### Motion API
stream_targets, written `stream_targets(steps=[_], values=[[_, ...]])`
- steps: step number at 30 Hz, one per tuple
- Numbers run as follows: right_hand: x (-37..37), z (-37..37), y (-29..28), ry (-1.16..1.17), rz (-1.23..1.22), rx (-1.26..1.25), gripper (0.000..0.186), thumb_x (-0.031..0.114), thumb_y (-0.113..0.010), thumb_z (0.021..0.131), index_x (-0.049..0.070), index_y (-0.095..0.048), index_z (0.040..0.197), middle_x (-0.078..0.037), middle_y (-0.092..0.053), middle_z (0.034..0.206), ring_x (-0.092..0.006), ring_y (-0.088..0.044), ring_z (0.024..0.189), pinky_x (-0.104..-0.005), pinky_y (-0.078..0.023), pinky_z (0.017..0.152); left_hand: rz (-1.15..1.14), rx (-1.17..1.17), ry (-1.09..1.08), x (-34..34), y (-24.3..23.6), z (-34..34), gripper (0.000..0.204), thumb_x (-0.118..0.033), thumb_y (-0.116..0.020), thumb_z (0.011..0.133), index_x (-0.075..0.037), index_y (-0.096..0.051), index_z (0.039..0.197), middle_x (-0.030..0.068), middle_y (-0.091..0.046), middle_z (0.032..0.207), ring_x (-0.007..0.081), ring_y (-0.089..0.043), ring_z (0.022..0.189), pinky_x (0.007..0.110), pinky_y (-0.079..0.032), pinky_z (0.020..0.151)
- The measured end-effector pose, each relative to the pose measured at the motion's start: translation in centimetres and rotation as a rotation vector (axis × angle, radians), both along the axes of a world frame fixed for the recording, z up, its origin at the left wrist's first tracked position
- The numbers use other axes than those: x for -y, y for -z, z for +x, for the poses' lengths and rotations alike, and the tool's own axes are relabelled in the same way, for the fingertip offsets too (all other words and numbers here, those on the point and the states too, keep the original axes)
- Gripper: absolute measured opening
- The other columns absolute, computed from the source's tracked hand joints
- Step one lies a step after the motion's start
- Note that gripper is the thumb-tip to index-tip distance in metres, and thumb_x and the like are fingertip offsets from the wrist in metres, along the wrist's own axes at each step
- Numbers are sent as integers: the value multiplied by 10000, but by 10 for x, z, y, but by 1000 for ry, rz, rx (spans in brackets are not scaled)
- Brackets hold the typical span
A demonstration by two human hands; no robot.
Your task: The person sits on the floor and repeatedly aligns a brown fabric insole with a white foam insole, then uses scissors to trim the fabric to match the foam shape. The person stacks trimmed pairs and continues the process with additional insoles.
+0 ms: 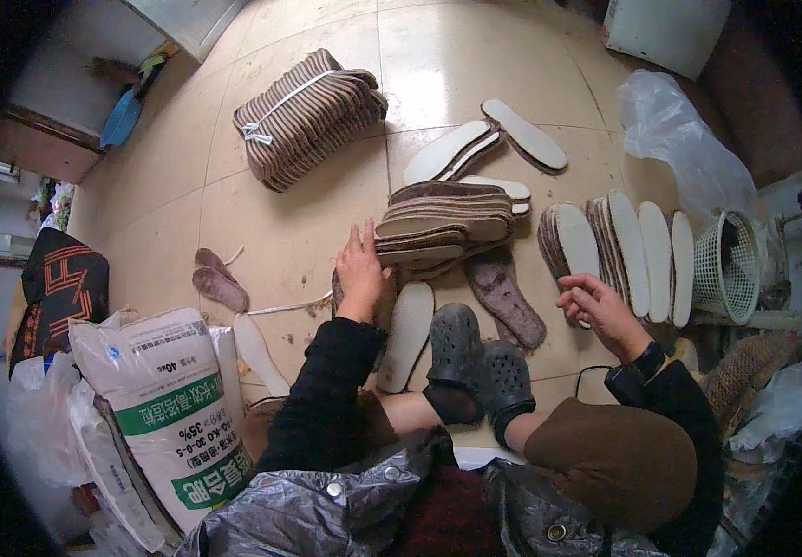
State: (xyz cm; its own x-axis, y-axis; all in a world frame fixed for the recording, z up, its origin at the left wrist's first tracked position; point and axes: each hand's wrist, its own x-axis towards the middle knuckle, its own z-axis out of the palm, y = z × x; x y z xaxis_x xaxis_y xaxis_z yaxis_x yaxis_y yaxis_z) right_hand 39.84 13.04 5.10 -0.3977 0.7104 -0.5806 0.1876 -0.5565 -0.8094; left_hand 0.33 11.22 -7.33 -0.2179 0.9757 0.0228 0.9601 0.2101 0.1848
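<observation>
- Head view: the left hand is lying against the left end of a pile of insoles, its fingers extending straight and slightly spread.
- The right hand is hovering at the near end of a row of insoles, its fingers bending; whether they are pinching anything, I cannot tell.
- The pile is resting on the tiled floor, beyond the dark clogs.
- The row is leaning in overlapping groups to the pile's right, near a white mesh basket.
- A pale-faced insole is lying just left of the clogs; fuzzy brown insoles are lying beyond them.
- Farther off, a white cord is binding a striped bundle.
- A white-and-green sack is standing at the left.
</observation>
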Motion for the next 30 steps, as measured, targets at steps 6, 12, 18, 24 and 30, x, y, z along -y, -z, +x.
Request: stream_targets(steps=[6,12,18,24,30], values=[[-1,-6,-3,-5,14,0,304,224,-506,956,41,-505,1198,-40,-604,925,-79,-512,732,-199,-418,643,13,75,-82,16,11,-26,767,-161,-803,593,-126,-427,1261,107,-612,975,284,-587,941,406,-453,803],[-11,-16,-12,-45,148,42,302,210,-533,937,36,-517,1183,-46,-608,936,-93,-534,772,-221,-439,690,90,172,221,19,-39,-30,353,-136,-750,682,-86,-565,978,111,-615,907,325,-595,866,425,-468,734],[-39,-55,-48,-325,802,370,543,271,-695,808,25,-484,1243,-131,-583,1083,-234,-562,980,-349,-448,861,24,642,206,45,-141,-12,303,-146,-735,719,-36,-581,957,174,-611,844,356,-597,782,382,-470,679],[-36,-123,-90,-543,1556,424,912,342,-776,696,83,-283,1417,-190,-462,1303,-295,-497,1161,-372,-350,1009,-41,798,277,88,-221,3,361,-159,-756,732,9,-585,1002,115,-638,871,179,-611,802,308,-484,724],[-20,-137,-116,-780,690,142,882,312,-759,747,88,-254,1434,-169,-509,1240,-246,-492,1152,-347,-377,983,6,986,14,146,-235,-6,437,-223,-773,728,-10,-571,1053,87,-632,956,153,-587,899,297,-474,802]])
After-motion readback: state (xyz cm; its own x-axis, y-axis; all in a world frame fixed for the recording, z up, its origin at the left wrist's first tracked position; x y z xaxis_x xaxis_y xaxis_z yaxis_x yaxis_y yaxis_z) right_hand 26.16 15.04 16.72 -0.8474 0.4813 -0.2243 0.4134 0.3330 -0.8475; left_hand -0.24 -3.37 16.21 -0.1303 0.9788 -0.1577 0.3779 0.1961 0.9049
